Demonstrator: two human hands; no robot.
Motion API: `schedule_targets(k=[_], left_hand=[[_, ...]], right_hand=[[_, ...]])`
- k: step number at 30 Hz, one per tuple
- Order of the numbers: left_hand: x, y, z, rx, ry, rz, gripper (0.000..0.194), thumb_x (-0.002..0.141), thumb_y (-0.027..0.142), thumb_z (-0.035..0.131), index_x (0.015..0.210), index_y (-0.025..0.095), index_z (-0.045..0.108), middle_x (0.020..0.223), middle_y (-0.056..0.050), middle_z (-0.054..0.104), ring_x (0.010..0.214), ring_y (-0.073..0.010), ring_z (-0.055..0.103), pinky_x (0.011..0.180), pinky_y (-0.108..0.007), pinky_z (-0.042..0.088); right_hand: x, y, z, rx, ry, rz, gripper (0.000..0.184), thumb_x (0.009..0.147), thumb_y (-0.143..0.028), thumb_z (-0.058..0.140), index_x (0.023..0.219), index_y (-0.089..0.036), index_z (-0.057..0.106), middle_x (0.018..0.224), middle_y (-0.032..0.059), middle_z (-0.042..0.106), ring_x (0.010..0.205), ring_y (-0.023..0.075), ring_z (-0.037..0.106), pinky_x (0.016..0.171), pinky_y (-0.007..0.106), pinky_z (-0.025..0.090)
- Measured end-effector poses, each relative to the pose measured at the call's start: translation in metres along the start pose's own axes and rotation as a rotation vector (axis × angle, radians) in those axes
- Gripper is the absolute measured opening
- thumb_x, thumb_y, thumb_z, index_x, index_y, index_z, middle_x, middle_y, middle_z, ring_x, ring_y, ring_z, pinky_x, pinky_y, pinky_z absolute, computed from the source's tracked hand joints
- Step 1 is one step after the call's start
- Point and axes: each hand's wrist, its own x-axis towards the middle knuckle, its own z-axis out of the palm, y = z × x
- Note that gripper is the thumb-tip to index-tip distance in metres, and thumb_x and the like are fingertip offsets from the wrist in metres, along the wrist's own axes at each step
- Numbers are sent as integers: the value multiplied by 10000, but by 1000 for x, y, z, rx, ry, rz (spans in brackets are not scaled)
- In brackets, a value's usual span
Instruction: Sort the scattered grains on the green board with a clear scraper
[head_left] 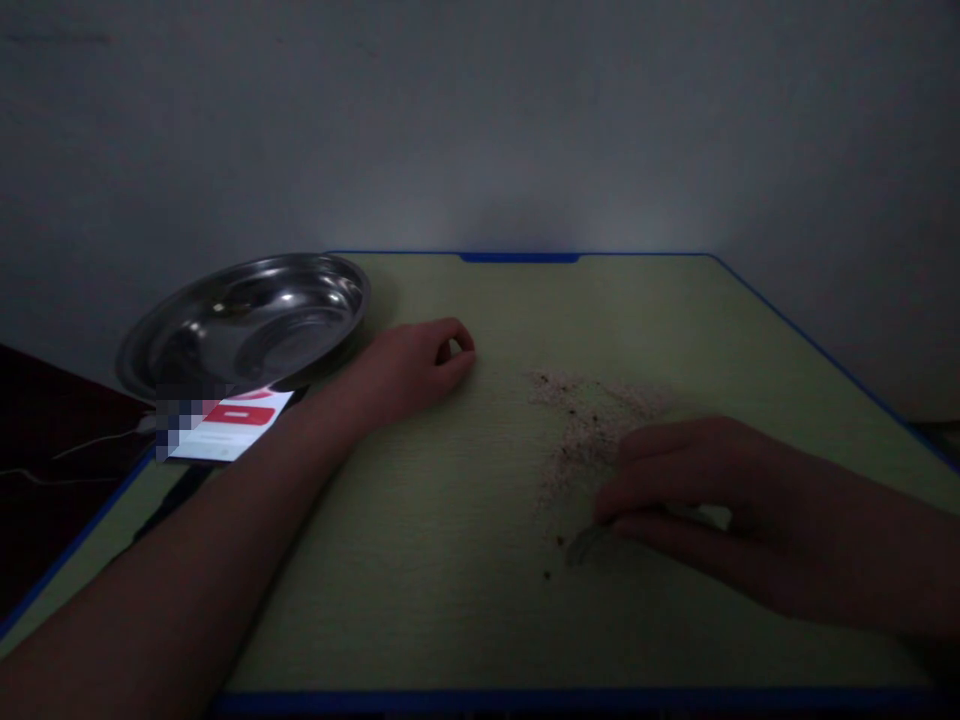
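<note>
Left forearm (161,575), blue-edged table (405,570), dim wall (480,120)

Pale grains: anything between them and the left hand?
Nothing visible: only tabletop shows between the left hand and the pale grains. The right hand is at their near right side, outside that gap.

A shiny metal basin (300,345) is at the left side of the pale, blue-edged table (435,590). Just on the basin's near side lies a phone (244,430), its screen lit white and red; left of that, below the basin, runs a thin white cable (97,439). Behind the basin rises a plain grey wall (480,120).
</note>
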Motion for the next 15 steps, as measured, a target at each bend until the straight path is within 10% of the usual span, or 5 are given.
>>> schedule_targets(k=[15], left_hand=[[0, 2, 1, 11, 0, 0, 293, 862, 388, 494, 1015, 202, 662, 779, -27, 679, 626, -151, 561, 587, -279, 364]], right_hand=[[3, -2, 10, -35, 80, -3, 242, 965, -280, 500, 822, -229, 688, 855, 1, 719, 745, 124, 652, 650, 255, 474]])
